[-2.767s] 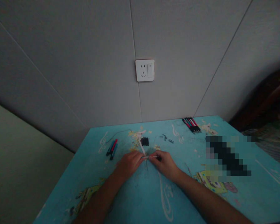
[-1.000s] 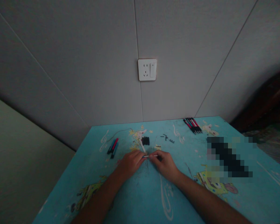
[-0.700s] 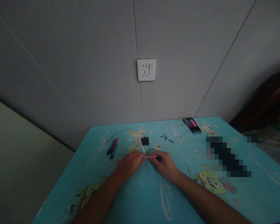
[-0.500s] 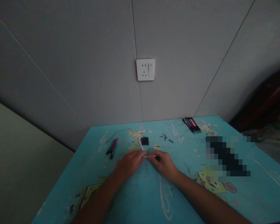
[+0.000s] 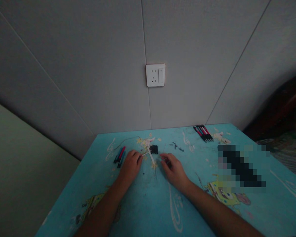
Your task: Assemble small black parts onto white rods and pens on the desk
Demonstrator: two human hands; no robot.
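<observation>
My left hand (image 5: pixel 132 163) is closed, its thumb and fingertips pinching a thin white stick (image 5: pixel 146 153) like a pen refill. The stick's far end points towards a cluster of short black pieces (image 5: pixel 154 149). My right hand (image 5: pixel 174 168) rests to the right with its fingers curled; something dark shows under them, too unclear to name. Beside my left hand lie several pink and blue pen barrels (image 5: pixel 122 153) with black ends. A pale strip (image 5: pixel 151 158) lies between the hands.
Small dark parts (image 5: pixel 175 145) lie scattered beyond my right hand. Several pens (image 5: pixel 203 133) stand in a row at the table's back right. A blurred-out dark object (image 5: pixel 241 166) is on the right. The blue patterned table (image 5: pixel 143 210) meets a grey wall with a socket (image 5: pixel 155 75).
My hands have moved apart from where they met at the white stick. The left has drawn back left with the stick; the right has let go of it and shifted slightly right.
</observation>
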